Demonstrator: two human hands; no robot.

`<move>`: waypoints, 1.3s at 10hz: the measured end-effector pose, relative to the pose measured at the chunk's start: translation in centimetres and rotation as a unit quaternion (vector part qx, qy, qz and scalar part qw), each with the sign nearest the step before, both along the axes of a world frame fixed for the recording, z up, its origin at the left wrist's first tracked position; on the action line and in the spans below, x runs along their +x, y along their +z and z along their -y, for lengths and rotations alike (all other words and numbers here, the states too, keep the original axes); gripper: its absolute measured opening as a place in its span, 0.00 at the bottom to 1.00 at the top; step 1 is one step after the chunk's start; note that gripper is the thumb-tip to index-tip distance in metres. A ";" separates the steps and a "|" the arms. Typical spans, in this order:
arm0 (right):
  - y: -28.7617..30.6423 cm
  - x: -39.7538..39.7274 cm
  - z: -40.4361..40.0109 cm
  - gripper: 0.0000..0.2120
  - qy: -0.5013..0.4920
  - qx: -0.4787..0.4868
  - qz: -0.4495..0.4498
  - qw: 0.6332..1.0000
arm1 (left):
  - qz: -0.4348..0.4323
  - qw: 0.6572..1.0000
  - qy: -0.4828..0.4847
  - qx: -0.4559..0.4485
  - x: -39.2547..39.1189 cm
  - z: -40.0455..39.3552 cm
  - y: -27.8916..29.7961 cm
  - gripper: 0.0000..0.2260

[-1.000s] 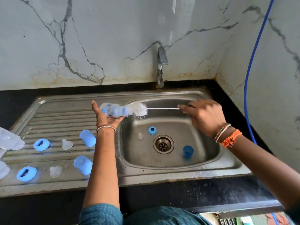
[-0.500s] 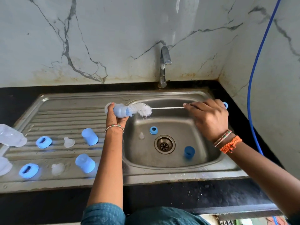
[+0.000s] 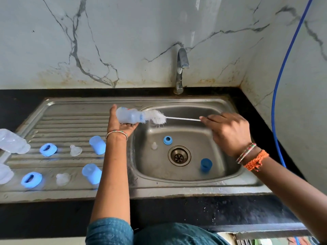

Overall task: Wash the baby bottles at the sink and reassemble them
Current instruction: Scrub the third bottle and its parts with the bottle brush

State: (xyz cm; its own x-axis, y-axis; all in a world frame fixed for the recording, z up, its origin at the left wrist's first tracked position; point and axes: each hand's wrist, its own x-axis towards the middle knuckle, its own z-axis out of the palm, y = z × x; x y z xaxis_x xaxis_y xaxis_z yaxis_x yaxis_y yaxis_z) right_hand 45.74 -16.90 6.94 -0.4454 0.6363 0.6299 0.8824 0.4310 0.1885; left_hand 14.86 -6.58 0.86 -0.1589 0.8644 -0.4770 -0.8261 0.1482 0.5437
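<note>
Left hand (image 3: 118,125), palm up at the left rim of the basin, fingers curled under a clear plastic baby bottle (image 3: 128,116) lying on its side, mouth toward the right. Right hand (image 3: 228,133) over the basin's right side, fingertips pinching the thin white wire handle of a white bristle bottle brush (image 3: 156,117); bristle head just at the bottle mouth, mostly outside it. Stainless steel sink (image 3: 177,187) set in a black counter, steel tap (image 3: 180,69) above at the marble wall. In the basin: a round blue screw ring (image 3: 167,140) near the drain, a clear silicone teat (image 3: 154,145) just left of it, a blue plastic cap (image 3: 206,165) upright to the right. On the ribbed drainboard: two blue rings (image 3: 48,149), two clear teats (image 3: 75,150), two pale blue caps (image 3: 97,145), in two rows. Two more clear bottles (image 3: 13,142) at the far left edge, partly cut off. Blue hose (image 3: 283,85) hanging down the right wall.
</note>
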 end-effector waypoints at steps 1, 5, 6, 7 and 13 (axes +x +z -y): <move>0.2 -0.2 -0.2 0.14 -0.027 -0.082 -0.038 0.996 | -0.023 1.000 0.006 -0.011 0.1 0.4 0.0 0.11; 0.2 -0.6 -0.4 0.12 -0.041 -0.001 -0.014 0.999 | 0.000 1.000 0.019 0.010 0.5 0.8 -0.3 0.08; 0.9 -0.7 -1.1 0.05 -0.076 -0.335 -0.205 0.916 | 0.011 0.999 0.027 0.039 0.5 0.8 -0.4 0.07; 1.0 -0.4 -1.7 0.15 -0.060 -0.700 -0.432 0.565 | 0.024 0.996 0.054 0.069 0.3 0.7 -0.4 0.09; 0.6 -0.6 -0.2 0.08 -0.019 -0.010 -0.136 0.990 | 0.061 0.996 0.039 0.047 0.5 0.2 -0.7 0.11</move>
